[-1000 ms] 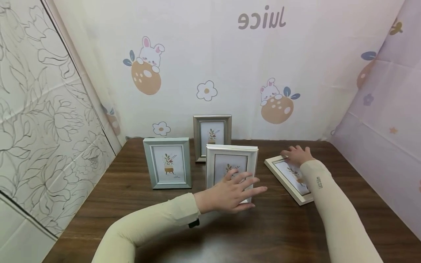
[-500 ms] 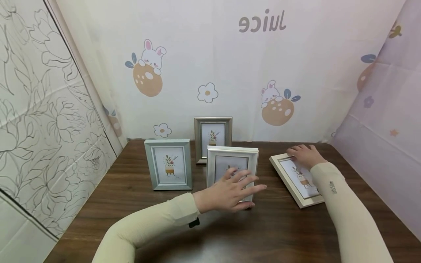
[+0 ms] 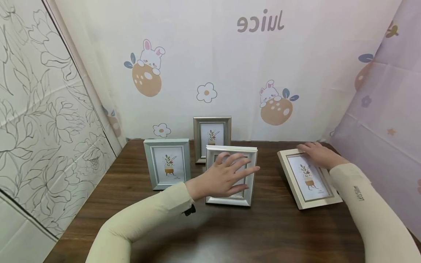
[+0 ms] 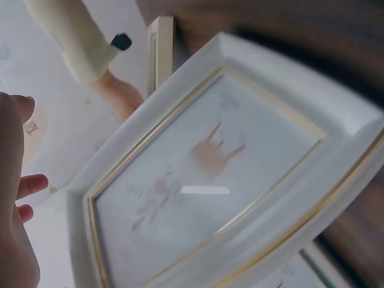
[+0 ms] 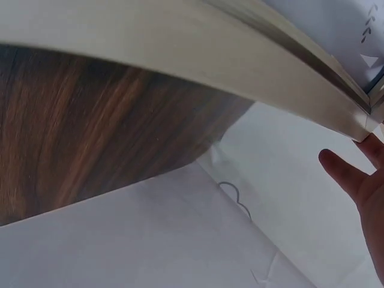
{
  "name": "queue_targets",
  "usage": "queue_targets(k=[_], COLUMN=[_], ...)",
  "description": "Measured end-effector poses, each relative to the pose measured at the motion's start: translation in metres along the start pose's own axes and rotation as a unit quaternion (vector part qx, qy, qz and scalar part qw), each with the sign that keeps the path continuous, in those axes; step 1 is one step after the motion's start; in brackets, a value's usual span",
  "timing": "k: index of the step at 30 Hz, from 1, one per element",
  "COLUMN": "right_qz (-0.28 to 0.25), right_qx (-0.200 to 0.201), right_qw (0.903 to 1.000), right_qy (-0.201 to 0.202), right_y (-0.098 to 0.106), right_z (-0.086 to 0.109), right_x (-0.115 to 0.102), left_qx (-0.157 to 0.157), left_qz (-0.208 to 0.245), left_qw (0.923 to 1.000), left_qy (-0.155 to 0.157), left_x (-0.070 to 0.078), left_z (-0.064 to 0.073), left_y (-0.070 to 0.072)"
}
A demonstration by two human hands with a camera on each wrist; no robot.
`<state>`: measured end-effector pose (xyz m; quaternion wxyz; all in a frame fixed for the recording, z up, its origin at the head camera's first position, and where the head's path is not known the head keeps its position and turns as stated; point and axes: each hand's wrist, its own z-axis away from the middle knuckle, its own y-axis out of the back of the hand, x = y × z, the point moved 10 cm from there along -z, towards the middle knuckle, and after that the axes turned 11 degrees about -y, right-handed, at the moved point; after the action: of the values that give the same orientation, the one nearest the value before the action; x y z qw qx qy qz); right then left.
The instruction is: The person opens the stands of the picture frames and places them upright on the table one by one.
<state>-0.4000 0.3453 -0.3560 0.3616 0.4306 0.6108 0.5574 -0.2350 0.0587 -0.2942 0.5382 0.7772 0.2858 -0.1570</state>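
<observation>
My left hand [image 3: 220,179] is spread in front of a white picture frame [image 3: 230,201] with gold inner trim, which stands upright. In the left wrist view its fingers [image 4: 33,185] are bent slightly beside that frame, apart from it. My right hand [image 3: 320,154] holds a cream picture frame [image 3: 310,179] by its upper right corner, fingertips over the top edge. That frame leans back, its lower edge close to the table, with a potted-plant print facing me. In the right wrist view, the thumb-side fingers [image 5: 345,171] sit by the frame's corner.
A pale green picture frame [image 3: 188,164] stands at left. Behind the white one stands a champagne-coloured picture frame [image 3: 196,142], partly covered by it. The brown wooden table [image 3: 256,233] meets a printed cloth backdrop [image 3: 230,62] at the back and sides.
My right hand has moved right, turning the cream frame and raising its upper part. My left hand has lifted slightly up and left before the white frame. The other frames stay put.
</observation>
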Motion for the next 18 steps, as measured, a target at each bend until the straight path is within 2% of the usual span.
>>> queue_targets(k=[5,10,14,18], right_qz=[-0.012,-0.014,0.006,0.037], right_qx=[0.009,0.009,0.053,0.107], right_qw=[0.9998,0.9998,0.9981,0.9918], right_qy=[0.014,0.005,0.029,0.06], right_y=[0.01,0.018,0.028,0.038], right_z=[0.006,0.01,0.015,0.021], right_x=[-0.002,-0.003,-0.008,-0.014], left_qx=[0.006,0.001,0.009,0.024], left_qz=[0.009,0.013,0.018,0.0], left_qw=[0.9998,0.9994,0.9992,0.9989], left_qy=[0.019,0.032,0.034,0.04], left_x=[-0.015,-0.024,-0.028,-0.036], left_z=[-0.001,0.0,0.001,0.003], left_y=[0.011,0.017,0.021,0.025])
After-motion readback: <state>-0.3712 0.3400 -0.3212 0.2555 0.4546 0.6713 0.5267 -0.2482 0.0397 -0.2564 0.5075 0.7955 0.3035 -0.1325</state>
